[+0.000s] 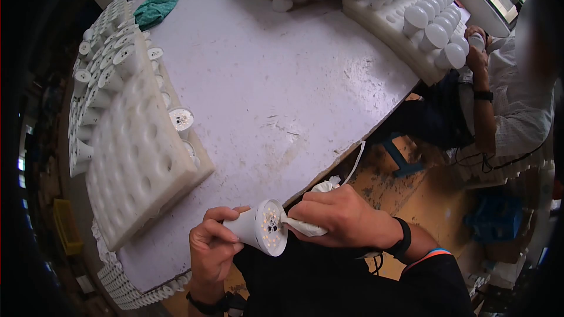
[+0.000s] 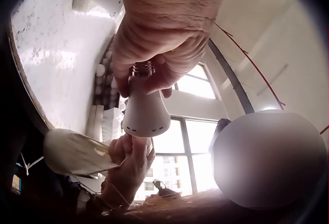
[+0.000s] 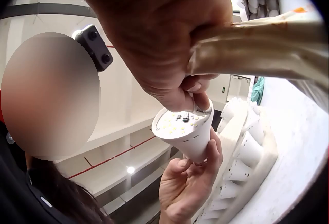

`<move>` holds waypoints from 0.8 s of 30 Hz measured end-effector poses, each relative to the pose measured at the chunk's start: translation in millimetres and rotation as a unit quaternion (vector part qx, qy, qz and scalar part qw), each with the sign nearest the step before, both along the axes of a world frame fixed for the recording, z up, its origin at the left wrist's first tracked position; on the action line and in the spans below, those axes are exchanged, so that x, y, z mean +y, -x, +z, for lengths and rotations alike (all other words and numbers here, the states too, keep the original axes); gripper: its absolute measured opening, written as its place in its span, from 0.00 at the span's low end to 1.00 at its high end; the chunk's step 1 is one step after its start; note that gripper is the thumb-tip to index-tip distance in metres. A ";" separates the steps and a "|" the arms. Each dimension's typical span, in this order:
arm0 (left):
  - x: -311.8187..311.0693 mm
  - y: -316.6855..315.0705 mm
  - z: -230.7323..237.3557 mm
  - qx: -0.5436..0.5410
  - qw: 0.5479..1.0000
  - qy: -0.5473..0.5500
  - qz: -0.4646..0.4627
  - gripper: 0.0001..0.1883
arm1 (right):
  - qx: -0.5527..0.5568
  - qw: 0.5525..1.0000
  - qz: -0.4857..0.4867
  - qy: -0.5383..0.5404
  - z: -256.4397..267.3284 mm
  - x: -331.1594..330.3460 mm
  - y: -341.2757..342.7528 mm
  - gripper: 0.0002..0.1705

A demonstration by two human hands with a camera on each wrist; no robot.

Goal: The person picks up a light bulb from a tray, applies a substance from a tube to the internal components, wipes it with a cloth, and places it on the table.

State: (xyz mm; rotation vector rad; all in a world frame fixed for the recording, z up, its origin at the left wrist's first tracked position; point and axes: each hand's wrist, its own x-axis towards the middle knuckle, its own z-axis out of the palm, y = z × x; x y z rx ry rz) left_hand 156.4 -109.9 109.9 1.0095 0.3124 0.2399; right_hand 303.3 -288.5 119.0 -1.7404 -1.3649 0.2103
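Observation:
In the head view, my left hand (image 1: pixel 211 243) grips an LED bulb body (image 1: pixel 247 228) by its narrow base end. The left wrist view shows the threaded metal screw cap (image 2: pixel 142 68) between those fingers. The bulb has no dome, so its round LED board (image 1: pixel 272 227) with small yellow chips faces my right hand (image 1: pixel 346 214). That hand squeezes a soft whitish plastic bag (image 3: pixel 257 54), its narrow tip right at the board's rim. In the left wrist view, the bag's full end (image 2: pixel 77 152) bulges out beyond the right hand.
At left, a foam tray (image 1: pixel 132 161) with hollows stands beside many domeless bulb bodies (image 1: pixel 108 79). A green cloth (image 1: pixel 155 10) lies at the back of the white table (image 1: pixel 264 64). Domed bulbs (image 1: pixel 435 36) fill another foam tray at right, where another person (image 1: pixel 505 94) sits holding a bulb.

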 end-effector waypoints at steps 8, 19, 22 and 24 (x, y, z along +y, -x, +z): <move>-2.8 -19.1 -10.8 -0.091 0.995 0.044 0.002 0.17 | 0.111 0.993 -0.027 -0.038 0.6 -3.1 -4.4 0.09; -10.2 -153.8 -52.5 0.156 0.985 0.051 -0.059 0.18 | 0.193 0.958 -0.149 -0.148 -3.2 -27.7 -12.8 0.15; -14.7 -194.9 -72.7 0.175 0.981 -0.036 -0.075 0.18 | 0.161 0.959 -0.148 -0.179 -9.6 -34.9 -12.0 0.15; -22.5 -217.9 -79.9 0.159 0.983 -0.052 -0.078 0.18 | 0.141 0.959 -0.170 -0.179 -9.9 -40.7 -12.8 0.15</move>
